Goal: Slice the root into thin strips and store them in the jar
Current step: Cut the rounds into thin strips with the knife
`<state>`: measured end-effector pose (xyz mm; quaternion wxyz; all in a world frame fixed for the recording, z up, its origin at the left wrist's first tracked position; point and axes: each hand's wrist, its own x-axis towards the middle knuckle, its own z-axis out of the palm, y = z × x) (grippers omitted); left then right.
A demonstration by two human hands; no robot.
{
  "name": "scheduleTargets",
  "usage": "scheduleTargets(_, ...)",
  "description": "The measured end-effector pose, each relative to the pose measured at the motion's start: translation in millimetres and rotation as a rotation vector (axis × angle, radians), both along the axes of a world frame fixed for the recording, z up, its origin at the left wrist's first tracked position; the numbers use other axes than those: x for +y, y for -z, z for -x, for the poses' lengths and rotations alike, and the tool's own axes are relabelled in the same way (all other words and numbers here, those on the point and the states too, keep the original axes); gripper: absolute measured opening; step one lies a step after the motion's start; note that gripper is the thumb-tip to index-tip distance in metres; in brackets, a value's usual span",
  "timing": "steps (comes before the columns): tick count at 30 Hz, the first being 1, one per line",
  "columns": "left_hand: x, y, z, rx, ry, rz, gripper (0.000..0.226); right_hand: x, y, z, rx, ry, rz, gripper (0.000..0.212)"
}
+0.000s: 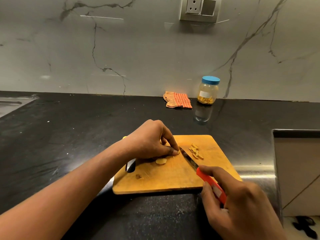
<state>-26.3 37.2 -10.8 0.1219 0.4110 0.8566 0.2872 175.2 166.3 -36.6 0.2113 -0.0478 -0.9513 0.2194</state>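
Cutting board [173, 177] sits lower centre. The left hand [149, 141] arches over it, and the right hand [242, 201] is wrapped round the knife [188, 159]. The lidded jar [208, 90] waits upper right. Left fingertips are clamped on the root [177, 152] mid-frame. It looks small, stiff and probably slippery, so pin it well behind the blade. Strips [195, 151] lie beside.

Your rectangular orange-brown wooden board [173, 181]: matt, knife-scored. Under the board, black speckled stone counter [69, 135], polished, mirror-glossy. On the board, your knife [190, 160]: dull metal blade, glossy red plastic handle. Behind the board: orange checked woven cloth [178, 100], matt; clear plastic jar [207, 92], smooth blue lid.
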Motion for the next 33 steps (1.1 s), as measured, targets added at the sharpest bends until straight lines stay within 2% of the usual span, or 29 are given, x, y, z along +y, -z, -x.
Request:
scheduleTargets(6,0,1,0,0.017,-0.001,0.004,0.01,-4,-6,0,-0.031,0.0,-0.047,0.036)
scheduleTargets(9,1,1,0,0.019,-0.01,0.005,0.01,-5,-10,2,-0.026,0.032,-0.157,0.038)
scheduleTargets(13,1,0,0,0.018,-0.019,0.01,0.012,-10,-12,13,-0.116,0.068,-0.329,0.043)
scheduleTargets(17,0,0,0,0.01,-0.039,-0.006,0.013,-14,-11,24,0.01,0.031,-0.359,0.046)
scheduleTargets(20,0,0,0,-0.009,-0.058,-0.04,0.014,-16,-16,18,-0.061,0.035,-0.404,0.049)
scheduleTargets(21,0,1,0,-0.011,-0.063,-0.04,0.014,-16,-16,13,-0.118,0.048,-0.387,0.047)
scheduleTargets(25,0,0,0,-0.009,-0.049,-0.008,0.015,-10,-14,0,-0.043,0.044,-0.382,0.041)
scheduleTargets(28,-3,-1,1,-0.014,-0.025,0.003,0.014,-5,-20,-5,-0.024,0.043,-0.352,0.046)
scheduleTargets(33,-5,-3,1,-0.016,0.018,0.012,0.013,-1,-24,-6,0.023,0.072,-0.234,0.034)
